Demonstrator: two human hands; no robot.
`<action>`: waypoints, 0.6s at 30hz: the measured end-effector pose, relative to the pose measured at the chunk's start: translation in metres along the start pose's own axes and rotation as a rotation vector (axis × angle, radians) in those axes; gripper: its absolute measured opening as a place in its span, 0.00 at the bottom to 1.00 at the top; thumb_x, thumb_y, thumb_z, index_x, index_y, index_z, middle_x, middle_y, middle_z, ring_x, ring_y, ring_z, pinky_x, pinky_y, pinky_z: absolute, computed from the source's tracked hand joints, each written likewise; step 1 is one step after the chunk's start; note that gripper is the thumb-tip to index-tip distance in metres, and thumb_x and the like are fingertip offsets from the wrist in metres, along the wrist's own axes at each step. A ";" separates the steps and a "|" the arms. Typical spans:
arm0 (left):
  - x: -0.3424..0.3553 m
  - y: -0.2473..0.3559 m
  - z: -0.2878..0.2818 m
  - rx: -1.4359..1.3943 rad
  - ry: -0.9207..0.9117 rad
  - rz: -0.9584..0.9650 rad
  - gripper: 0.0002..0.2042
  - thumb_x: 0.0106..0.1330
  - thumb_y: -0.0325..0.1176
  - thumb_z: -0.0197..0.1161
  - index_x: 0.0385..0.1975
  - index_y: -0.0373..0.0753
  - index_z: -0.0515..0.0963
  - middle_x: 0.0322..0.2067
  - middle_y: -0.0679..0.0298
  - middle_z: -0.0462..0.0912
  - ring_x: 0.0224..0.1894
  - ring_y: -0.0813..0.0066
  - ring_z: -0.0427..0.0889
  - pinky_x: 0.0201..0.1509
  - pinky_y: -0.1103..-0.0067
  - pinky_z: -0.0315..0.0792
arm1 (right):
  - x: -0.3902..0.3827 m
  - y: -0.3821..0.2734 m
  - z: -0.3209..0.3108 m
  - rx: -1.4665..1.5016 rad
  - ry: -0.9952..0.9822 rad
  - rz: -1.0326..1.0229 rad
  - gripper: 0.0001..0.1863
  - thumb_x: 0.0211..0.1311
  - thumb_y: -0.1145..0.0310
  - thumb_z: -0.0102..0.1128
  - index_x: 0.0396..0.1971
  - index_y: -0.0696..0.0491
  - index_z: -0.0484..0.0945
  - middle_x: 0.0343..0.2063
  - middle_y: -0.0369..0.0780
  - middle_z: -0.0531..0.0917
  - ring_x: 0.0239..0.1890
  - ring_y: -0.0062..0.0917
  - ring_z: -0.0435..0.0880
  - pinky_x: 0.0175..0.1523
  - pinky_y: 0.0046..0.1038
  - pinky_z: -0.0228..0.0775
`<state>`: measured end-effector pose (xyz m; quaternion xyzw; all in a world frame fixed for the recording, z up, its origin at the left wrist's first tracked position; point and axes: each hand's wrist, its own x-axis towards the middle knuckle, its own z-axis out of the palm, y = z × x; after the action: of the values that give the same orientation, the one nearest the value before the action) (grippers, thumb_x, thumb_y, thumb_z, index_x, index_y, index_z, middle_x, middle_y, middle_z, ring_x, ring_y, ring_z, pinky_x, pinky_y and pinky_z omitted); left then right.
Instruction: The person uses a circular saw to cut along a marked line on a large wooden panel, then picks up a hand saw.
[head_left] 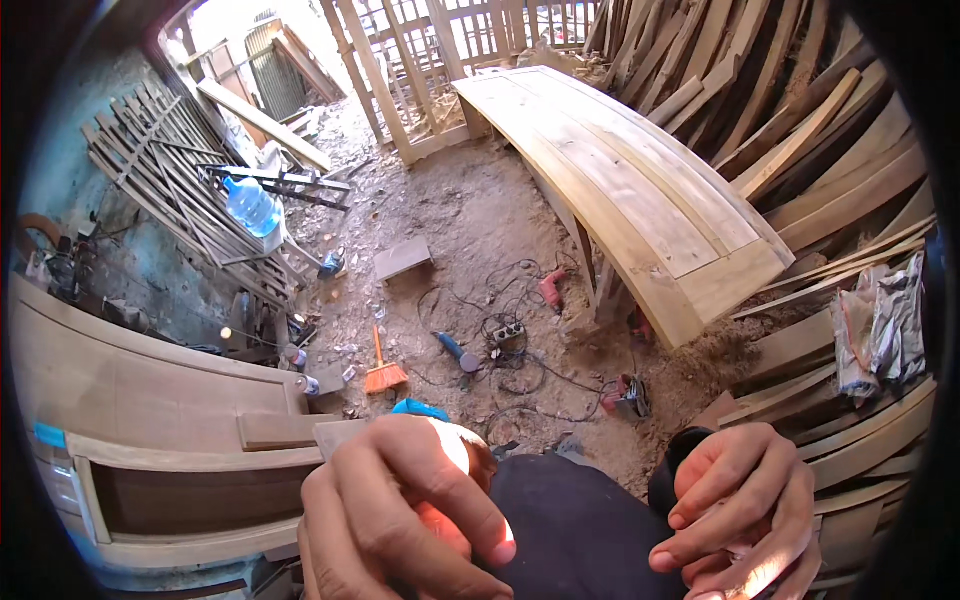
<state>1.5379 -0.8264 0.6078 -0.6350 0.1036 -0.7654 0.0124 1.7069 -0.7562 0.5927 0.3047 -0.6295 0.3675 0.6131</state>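
Observation:
My left hand [405, 510] is raised close in front of me, its fingers loosely bent with gaps between them. My right hand [745, 515] is held up at the lower right, fingers half curled and slightly apart. I see nothing in either hand, though the left palm is mostly hidden. The hands are apart from each other, and dark clothing [580, 530] shows between them. Beyond them a wooden door panel [620, 170] lies raised above the floor on supports. A blue power tool [458, 352] and a red drill [551, 288] rest on the ground among cables.
An orange broom [384, 372] and a small wooden block [403, 258] are on the dusty floor. Wooden cabinet-like panels [150, 370] stand at the left, near a blue water bottle [252, 207]. Stacked planks [850, 210] line the right, with a plastic bag [880, 330] on them.

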 end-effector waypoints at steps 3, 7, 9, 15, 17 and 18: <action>0.014 0.021 0.001 0.061 -0.170 -0.083 0.05 0.63 0.36 0.60 0.30 0.44 0.80 0.27 0.75 0.80 0.32 0.82 0.78 0.34 0.82 0.72 | 0.006 -0.010 0.004 0.043 -0.074 0.031 0.21 0.60 0.80 0.56 0.50 0.40 0.75 0.36 0.28 0.81 0.23 0.21 0.81 0.23 0.18 0.64; 0.001 0.016 -0.026 0.295 -0.237 -0.438 0.08 0.62 0.35 0.62 0.40 0.55 0.77 0.37 0.77 0.78 0.32 0.77 0.76 0.39 0.75 0.66 | -0.006 -0.003 -0.018 -0.346 -0.006 0.034 0.15 0.56 0.76 0.63 0.42 0.44 0.76 0.34 0.27 0.81 0.24 0.16 0.82 0.27 0.19 0.67; 0.007 0.016 -0.019 0.366 -0.194 -0.634 0.08 0.63 0.35 0.61 0.41 0.55 0.77 0.37 0.77 0.78 0.34 0.72 0.76 0.39 0.73 0.67 | 0.011 -0.007 -0.044 -0.340 -0.227 0.247 0.16 0.57 0.73 0.63 0.44 0.41 0.76 0.33 0.26 0.79 0.26 0.15 0.81 0.27 0.20 0.65; 0.015 0.019 0.028 0.191 0.101 -0.339 0.04 0.62 0.35 0.61 0.36 0.50 0.78 0.31 0.76 0.80 0.32 0.78 0.77 0.35 0.78 0.71 | 0.031 -0.021 -0.006 -0.007 0.197 -0.155 0.18 0.61 0.75 0.57 0.49 0.41 0.75 0.35 0.27 0.81 0.23 0.19 0.80 0.24 0.18 0.65; 0.014 0.020 0.033 0.069 0.184 -0.151 0.04 0.62 0.35 0.61 0.34 0.46 0.80 0.27 0.75 0.81 0.32 0.80 0.78 0.34 0.81 0.73 | 0.024 -0.028 -0.002 0.035 0.232 -0.210 0.18 0.62 0.76 0.55 0.50 0.41 0.75 0.36 0.28 0.81 0.22 0.20 0.80 0.23 0.17 0.65; 0.003 0.029 0.025 0.079 0.139 -0.088 0.04 0.62 0.35 0.61 0.34 0.46 0.80 0.27 0.75 0.81 0.32 0.80 0.78 0.34 0.81 0.73 | 0.019 -0.028 0.002 -0.043 0.249 -0.154 0.15 0.63 0.72 0.54 0.49 0.42 0.76 0.35 0.28 0.81 0.22 0.20 0.79 0.24 0.18 0.66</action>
<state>1.5582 -0.8592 0.6100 -0.5834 0.0461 -0.8108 -0.0035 1.7283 -0.7721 0.6142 0.2909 -0.5309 0.3410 0.7192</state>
